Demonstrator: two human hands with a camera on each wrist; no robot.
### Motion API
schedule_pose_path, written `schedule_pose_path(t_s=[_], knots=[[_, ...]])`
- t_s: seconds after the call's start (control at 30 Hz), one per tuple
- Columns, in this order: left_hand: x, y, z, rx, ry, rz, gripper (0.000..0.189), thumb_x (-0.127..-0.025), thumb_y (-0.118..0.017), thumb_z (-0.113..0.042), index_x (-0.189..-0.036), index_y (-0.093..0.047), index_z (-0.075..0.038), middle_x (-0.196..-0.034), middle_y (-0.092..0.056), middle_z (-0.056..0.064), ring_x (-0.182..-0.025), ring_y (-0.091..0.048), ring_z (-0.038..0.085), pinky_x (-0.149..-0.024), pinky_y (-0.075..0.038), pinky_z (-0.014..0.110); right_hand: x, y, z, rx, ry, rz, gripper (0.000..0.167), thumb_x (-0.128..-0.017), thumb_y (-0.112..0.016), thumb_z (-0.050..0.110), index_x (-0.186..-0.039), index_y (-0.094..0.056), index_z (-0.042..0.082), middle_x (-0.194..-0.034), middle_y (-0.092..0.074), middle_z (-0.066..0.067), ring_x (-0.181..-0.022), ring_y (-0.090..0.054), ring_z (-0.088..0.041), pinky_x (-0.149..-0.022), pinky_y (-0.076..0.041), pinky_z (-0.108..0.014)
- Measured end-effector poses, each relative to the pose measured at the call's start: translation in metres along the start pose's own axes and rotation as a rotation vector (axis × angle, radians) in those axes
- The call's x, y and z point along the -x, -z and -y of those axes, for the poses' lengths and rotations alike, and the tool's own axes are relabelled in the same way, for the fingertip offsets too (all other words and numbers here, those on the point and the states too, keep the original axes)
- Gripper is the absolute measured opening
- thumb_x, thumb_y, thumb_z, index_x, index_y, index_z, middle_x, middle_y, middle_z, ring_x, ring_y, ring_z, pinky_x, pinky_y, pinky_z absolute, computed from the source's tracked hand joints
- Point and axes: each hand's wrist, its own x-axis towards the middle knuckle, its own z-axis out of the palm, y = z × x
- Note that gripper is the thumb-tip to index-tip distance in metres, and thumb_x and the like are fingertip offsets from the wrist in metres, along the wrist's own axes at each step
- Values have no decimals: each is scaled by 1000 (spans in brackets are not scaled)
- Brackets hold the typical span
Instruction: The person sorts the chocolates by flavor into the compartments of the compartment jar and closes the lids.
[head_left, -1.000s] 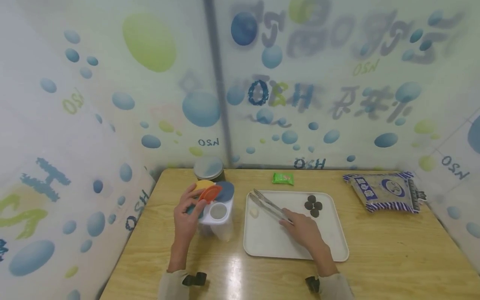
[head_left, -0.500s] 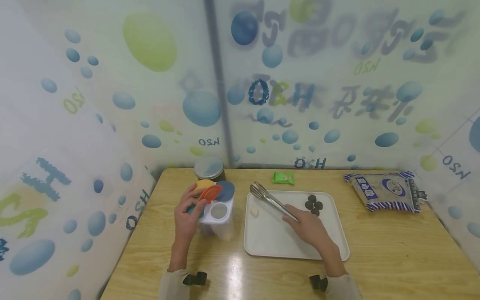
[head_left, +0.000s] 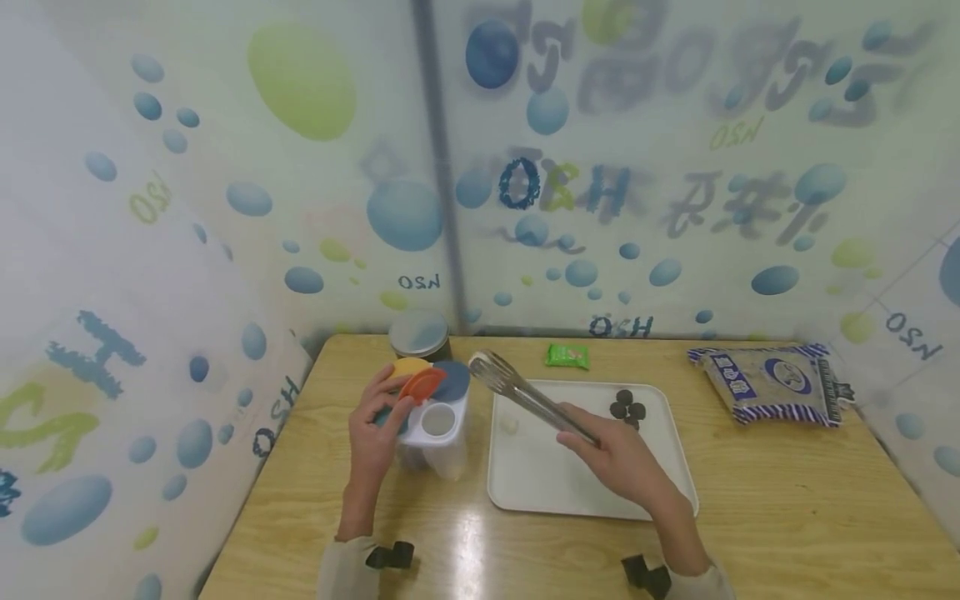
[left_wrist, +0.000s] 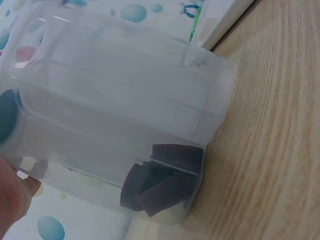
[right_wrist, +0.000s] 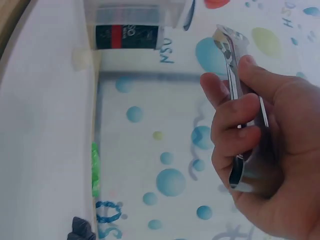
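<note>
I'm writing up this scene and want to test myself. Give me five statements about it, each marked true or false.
1. The right hand holds metal tongs. True.
2. The left hand holds a spoon. False: it holds an orange lid.
3. A pale piece is at the tips of the tongs. True.
4. The green packet lies on the white tray. False: it lies on the wooden table, beyond the tray.
5. Dark pieces are inside the clear container. True.
</note>
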Motion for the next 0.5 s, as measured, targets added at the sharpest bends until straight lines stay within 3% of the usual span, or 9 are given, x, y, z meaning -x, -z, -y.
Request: schedule_pose_path(t_s=[0.2,0.5], knots=[[-1,0,0,-6,-5,-3,18,-88,-72,2,-71,-67,0,-120,-69,23,-141,-44,26,-117,-30,24,1,-5,13,-26,107,42,44,-99,-60,36,-141,-58,22,-103,-68,8,-74,-52,-3,-61,-42,-20],[0,0,-1,1,-13,1,17,-88,-72,3,-71,-67,0,-119,-68,24,-140,-45,28,-117,-30,23,-2,-18,20,4,182,138,32,-102,-56,38,-133,-60,31,-78,-53,16,-62,-42,2,-60,-41,-20]])
